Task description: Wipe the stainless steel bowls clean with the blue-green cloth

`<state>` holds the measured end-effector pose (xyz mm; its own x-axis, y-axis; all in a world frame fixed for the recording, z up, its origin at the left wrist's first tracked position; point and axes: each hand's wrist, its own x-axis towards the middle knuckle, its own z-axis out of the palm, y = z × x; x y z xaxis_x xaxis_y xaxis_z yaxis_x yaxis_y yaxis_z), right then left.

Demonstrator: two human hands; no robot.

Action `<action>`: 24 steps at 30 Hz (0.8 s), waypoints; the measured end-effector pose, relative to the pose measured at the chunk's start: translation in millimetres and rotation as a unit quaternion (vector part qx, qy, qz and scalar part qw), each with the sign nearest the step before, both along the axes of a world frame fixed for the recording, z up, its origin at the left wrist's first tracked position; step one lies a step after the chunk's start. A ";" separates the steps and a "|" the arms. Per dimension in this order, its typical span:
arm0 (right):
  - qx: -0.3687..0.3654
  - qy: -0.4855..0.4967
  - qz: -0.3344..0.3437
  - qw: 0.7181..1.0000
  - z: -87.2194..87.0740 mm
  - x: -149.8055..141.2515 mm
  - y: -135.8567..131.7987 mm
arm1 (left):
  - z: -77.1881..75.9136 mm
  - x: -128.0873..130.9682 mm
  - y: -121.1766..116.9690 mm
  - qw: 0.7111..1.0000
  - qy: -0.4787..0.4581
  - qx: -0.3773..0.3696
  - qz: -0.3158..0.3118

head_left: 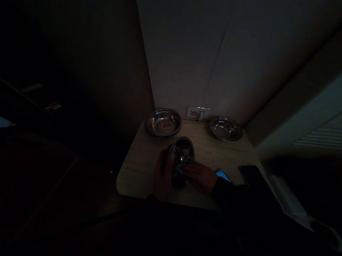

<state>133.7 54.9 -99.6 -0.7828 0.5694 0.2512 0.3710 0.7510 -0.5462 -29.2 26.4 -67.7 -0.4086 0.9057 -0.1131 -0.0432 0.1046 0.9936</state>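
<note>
The scene is very dark. My left hand (162,176) grips the near rim of a steel bowl (181,149), tilted up on a small wooden table (135,167). My right hand (200,176) presses a dark crumpled cloth (181,169) against the bowl's inside, fingers closed on the cloth. Two more steel bowls rest flat at the back: a larger one (162,122) on the left and a smaller one (226,128) on the right.
A white wall socket with a plug (198,112) sits on the padded wall behind the table. A lit phone screen (223,175) and a dark phone (252,175) lie near my right forearm. Left of the table everything is in darkness.
</note>
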 end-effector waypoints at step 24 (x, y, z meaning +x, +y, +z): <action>-0.062 0.056 -0.053 0.995 10.2 -34.8 -39.5 | -9.0 -12.0 -1.1 1.000 -0.018 -0.002 0.019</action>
